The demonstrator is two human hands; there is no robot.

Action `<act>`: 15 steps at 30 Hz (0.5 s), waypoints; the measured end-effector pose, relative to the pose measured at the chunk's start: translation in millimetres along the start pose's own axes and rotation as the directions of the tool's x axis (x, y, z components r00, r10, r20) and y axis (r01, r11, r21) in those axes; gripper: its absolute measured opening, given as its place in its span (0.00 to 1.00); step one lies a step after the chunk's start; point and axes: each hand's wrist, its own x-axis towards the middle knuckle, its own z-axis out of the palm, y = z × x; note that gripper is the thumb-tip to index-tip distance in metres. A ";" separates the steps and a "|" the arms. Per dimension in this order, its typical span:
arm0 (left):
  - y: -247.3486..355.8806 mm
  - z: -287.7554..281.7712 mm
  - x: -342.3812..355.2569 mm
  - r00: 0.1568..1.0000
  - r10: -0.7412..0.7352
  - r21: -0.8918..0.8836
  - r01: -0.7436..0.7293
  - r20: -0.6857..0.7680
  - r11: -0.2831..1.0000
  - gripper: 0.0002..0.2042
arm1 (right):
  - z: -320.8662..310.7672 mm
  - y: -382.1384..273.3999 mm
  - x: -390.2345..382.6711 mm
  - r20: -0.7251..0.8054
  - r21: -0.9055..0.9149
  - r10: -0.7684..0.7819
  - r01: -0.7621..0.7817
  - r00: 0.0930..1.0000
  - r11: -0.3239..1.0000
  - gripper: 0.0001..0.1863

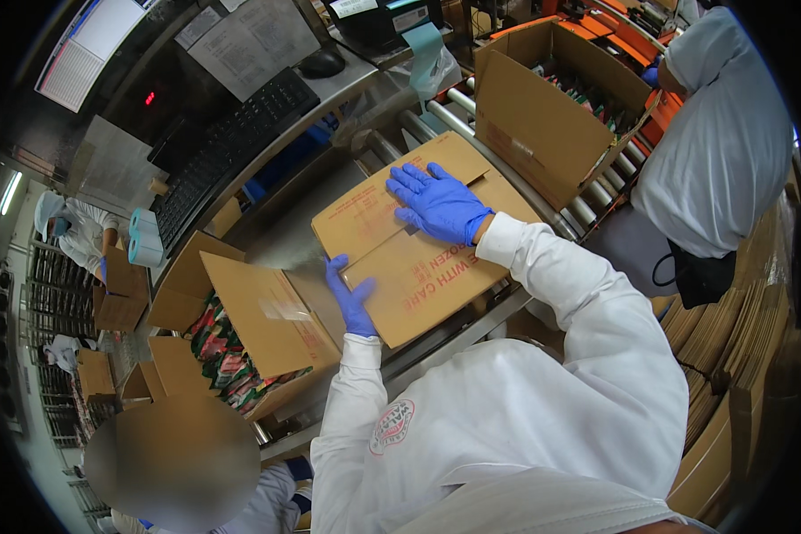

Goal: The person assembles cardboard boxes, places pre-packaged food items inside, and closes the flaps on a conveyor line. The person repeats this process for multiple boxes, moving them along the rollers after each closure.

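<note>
At the centre of my view lies the box (427, 289), its brown flaps folded down, red print across the top. My right hand (440, 206), gloved in blue, lies flat on it – palm down, fingers stretched and a little spread, pointing toward ten o'clock, gripping nothing. My left hand (351, 301), also gloved, is against the box's nine o'clock edge, thumb and fingers well apart; how firmly it presses I cannot tell. Metal surface (289, 218) shows beside the box at ten o'clock, rollers (461, 105) at twelve.

Farther out, at one o'clock, an open carton (543, 138) stands on the rollers, filled with packets (587, 96); a co-worker (712, 142) in white is at two. Flat cardboard (721, 343) is stacked between three and four. At eight o'clock another carton (262, 294) gapes open – red-and-green packets (230, 354) inside. A keyboard (231, 156) sits at ten, a mouse (322, 62) at eleven.
</note>
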 end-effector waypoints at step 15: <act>182.2 -55.8 -59.6 0.903 0.379 0.943 0.285 -0.203 -0.173 0.13 | -1.7 -3.0 0.5 -0.002 -0.053 0.015 -0.015 1.000 0.998 0.28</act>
